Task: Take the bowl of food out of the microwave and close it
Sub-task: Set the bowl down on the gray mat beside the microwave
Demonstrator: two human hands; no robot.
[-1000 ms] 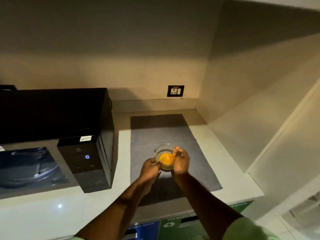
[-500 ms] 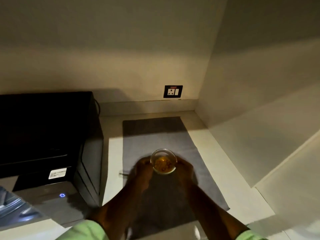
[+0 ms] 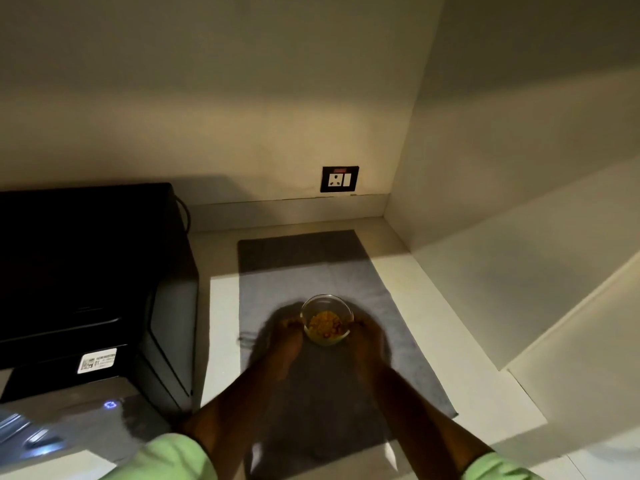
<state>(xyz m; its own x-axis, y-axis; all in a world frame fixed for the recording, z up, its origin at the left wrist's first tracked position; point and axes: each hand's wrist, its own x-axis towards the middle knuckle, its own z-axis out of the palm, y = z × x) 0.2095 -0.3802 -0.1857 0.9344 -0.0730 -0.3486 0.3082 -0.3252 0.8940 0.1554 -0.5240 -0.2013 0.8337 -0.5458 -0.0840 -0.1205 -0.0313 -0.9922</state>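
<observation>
Head view, looking down on a pale counter in a dim corner. Near the middle, a small clear glass bowl on a grey mat, or just above it, hard to tell which; inside, a low heap of yellow-orange food covering the bottom, with the upper wall of the glass bare. Left hand against the left side of the bowl, right hand against the right side, both blurred and in shadow, seemingly cupped round the glass, though whether gripping or only touching cannot be told. Hands apart from each other, the bowl between them. Light green sleeves at the near edge. To the left, a black microwave, with a white label on the front lower edge; door swung open towards the near left, a small blue light glowing on it. On the far wall, a black socket plate above the mat. Bowl well clear of the microwave, out to its right
</observation>
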